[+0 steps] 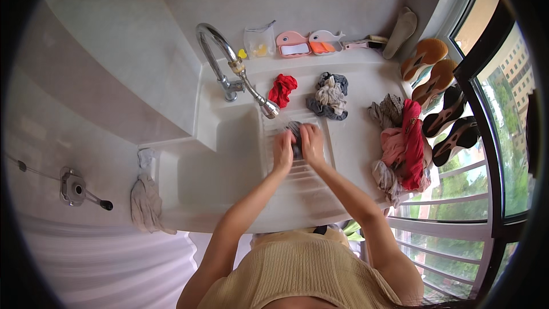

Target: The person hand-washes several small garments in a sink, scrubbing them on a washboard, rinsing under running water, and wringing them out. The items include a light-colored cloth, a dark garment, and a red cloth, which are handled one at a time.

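Note:
My left hand (284, 148) and my right hand (312, 142) both grip a dark grey wet cloth (296, 137) over the ribbed washboard (300, 176) of a white laundry sink. Water sprays onto the cloth from the chrome faucet's spray head (270, 109), just above and to the left. Behind my hands lies a crumpled red cloth (282, 89). A small pile of dark grey and light grey cloths (330, 96) sits to its right. My fingers hide part of the cloth between them.
The deep basin (218, 167) is at left, with a beige cloth (146, 204) over its outer edge. Red, pink and grey garments (405, 150) are heaped at right. Whale-shaped soap dishes (294, 44) and a brush (377, 40) line the back ledge; several shoes (441, 118) lean by the window.

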Action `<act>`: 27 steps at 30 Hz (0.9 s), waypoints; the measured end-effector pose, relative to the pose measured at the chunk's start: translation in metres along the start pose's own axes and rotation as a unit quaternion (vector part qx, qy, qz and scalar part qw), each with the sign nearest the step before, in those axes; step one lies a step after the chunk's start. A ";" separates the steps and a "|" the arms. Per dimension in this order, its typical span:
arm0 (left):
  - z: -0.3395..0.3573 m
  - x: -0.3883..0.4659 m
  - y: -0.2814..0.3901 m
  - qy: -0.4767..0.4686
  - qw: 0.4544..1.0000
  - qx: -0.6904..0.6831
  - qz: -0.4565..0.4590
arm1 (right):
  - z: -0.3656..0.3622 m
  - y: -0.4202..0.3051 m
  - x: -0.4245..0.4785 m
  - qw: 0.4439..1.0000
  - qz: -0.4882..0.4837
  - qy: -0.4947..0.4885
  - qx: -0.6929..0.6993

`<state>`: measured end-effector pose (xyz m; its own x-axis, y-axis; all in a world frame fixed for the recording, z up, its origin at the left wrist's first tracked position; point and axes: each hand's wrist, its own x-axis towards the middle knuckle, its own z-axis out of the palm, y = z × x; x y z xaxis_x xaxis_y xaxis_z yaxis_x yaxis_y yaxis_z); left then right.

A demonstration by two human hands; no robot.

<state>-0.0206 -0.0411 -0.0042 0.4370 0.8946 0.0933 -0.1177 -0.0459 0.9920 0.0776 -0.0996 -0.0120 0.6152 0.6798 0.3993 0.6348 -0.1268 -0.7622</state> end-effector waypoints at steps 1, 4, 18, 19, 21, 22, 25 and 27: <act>-0.004 -0.024 0.007 -0.012 0.998 0.056 0.023 | -0.010 -0.027 -0.020 0.999 -0.028 0.038 0.000; 0.006 -0.061 0.002 0.048 0.959 0.220 0.173 | -0.018 -0.037 -0.056 0.999 -0.041 0.018 -0.028; 0.000 -0.066 0.013 0.070 0.923 0.298 0.231 | -0.017 -0.038 -0.075 0.998 0.027 0.044 0.025; 0.001 -0.060 0.010 0.069 0.927 0.326 0.175 | -0.015 -0.038 -0.065 0.999 0.044 0.010 -0.013; 0.006 -0.032 0.005 0.065 0.923 0.375 0.060 | -0.011 -0.037 -0.028 0.991 0.078 -0.058 -0.089; 0.015 -0.010 0.007 0.079 0.921 0.380 0.020 | -0.002 -0.028 -0.007 0.990 0.062 -0.025 -0.121; 0.030 0.046 0.015 0.132 0.919 0.366 0.070 | 0.017 -0.022 0.043 0.987 0.078 0.035 -0.138; 0.019 0.042 0.000 0.121 0.910 0.372 0.140 | 0.018 -0.019 0.032 0.990 0.032 0.040 -0.129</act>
<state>0.0145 -0.0120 0.0014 0.2638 0.8689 0.4189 0.4804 -0.4949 0.7241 0.0765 -0.0624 0.0061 0.6860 0.6070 0.4012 0.6854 -0.3542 -0.6362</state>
